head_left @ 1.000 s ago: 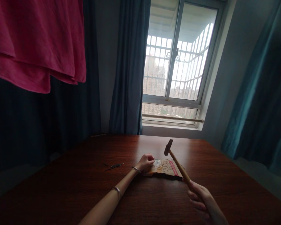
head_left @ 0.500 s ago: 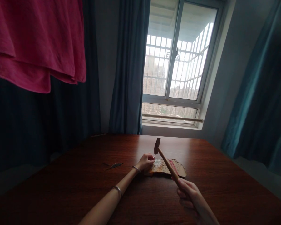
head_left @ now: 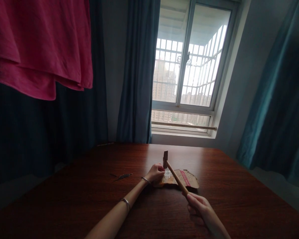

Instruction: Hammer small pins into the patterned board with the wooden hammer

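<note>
My right hand (head_left: 200, 206) is wrapped round the wooden handle of a hammer (head_left: 176, 177). The hammer's dark head is raised just above the fingertips of my left hand (head_left: 156, 172). Those fingers are pinched together at the left part of a flat tan piece (head_left: 193, 181) that looks like cardboard or leather, patterned with small dots and a pinkish-red band. What the pinch holds is too small to make out. Left of my left hand lie several thin dark metal tools (head_left: 123, 177), apart from it on the table.
The brown wooden table (head_left: 89, 205) stretches out in front of me to the wall below a barred window (head_left: 186, 66). Blue curtains (head_left: 137, 73) hang beside the window. At upper left hangs a pink cloth (head_left: 45, 49).
The hammer head has come down slightly and to the left, closer to my left fingers. My right hand has shifted a little with it. My left hand stays at the tan piece.
</note>
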Demonstrator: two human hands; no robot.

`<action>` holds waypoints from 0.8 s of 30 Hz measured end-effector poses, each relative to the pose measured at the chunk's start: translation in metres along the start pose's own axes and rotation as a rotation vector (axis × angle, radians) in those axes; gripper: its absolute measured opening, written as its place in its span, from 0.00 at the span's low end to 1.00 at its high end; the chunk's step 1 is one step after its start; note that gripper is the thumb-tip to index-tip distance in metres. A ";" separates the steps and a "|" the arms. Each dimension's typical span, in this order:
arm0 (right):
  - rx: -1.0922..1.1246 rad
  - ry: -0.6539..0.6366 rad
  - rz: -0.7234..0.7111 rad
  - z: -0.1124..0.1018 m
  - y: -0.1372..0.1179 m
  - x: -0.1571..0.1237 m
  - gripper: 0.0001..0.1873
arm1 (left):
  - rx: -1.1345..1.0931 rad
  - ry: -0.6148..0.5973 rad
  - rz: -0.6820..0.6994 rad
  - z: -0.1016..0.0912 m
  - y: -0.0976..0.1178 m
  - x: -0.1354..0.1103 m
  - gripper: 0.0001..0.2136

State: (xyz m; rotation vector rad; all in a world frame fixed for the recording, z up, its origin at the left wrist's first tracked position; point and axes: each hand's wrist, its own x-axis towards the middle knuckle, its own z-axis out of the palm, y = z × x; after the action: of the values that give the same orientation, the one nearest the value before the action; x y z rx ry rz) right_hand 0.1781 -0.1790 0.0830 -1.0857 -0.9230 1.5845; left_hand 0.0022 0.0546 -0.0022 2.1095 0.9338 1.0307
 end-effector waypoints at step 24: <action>0.007 0.030 -0.011 0.005 0.005 -0.006 0.23 | 0.015 0.002 0.006 0.001 0.000 -0.002 0.04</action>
State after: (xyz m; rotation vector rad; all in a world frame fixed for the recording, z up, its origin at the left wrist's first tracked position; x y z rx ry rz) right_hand 0.1724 -0.1863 0.0811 -1.0947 -0.9014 1.5579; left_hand 0.0022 0.0530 -0.0032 2.1249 0.9391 1.0321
